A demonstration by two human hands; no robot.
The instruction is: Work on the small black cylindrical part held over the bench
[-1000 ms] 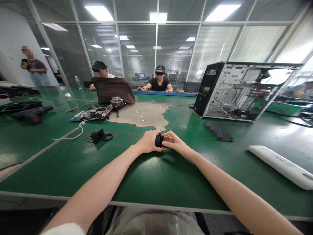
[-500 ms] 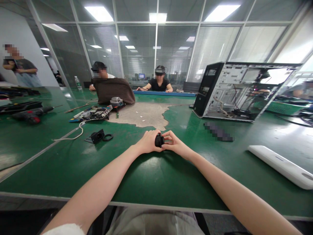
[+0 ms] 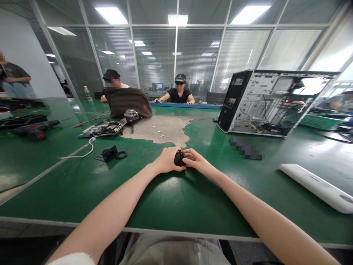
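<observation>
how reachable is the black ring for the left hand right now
Probably yes: nothing visible stands between the left hand and the black ring on the green table, though that hand grips a black part.

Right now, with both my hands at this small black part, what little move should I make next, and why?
Perhaps a gentle trial twist with the right hand, while the left hand steadies the black part. The left wraps its left side and the right's fingertips are at its right end, so one could hold while the other turns.
</observation>
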